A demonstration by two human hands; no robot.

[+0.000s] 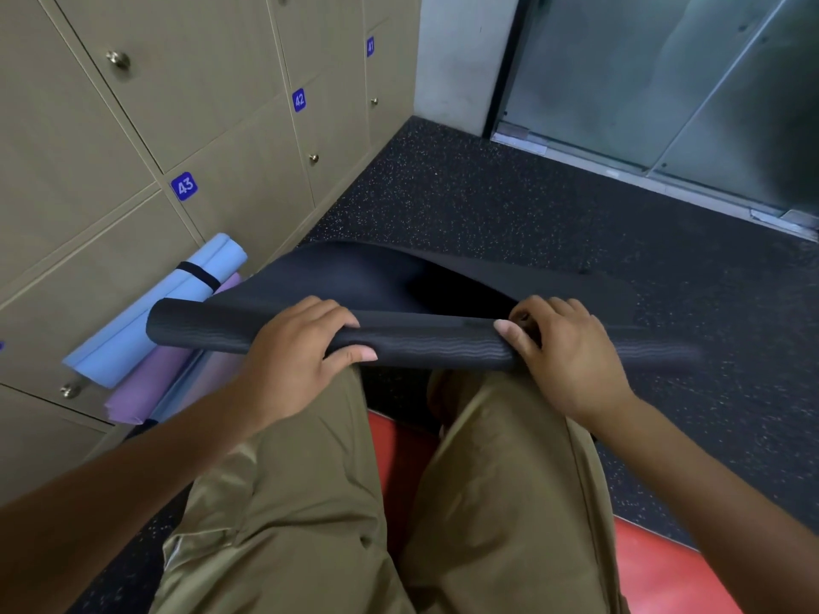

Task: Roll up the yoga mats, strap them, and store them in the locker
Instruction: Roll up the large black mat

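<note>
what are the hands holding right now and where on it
Both grip the rolled part of the black yoga mat: the left hand left of its middle, the right hand further right. The unrolled rest trails onto the floor.

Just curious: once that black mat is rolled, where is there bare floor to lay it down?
Bare floor lies between the lockers and the glass door. The locker base is crowded with the blue mat and purple mat.
</note>
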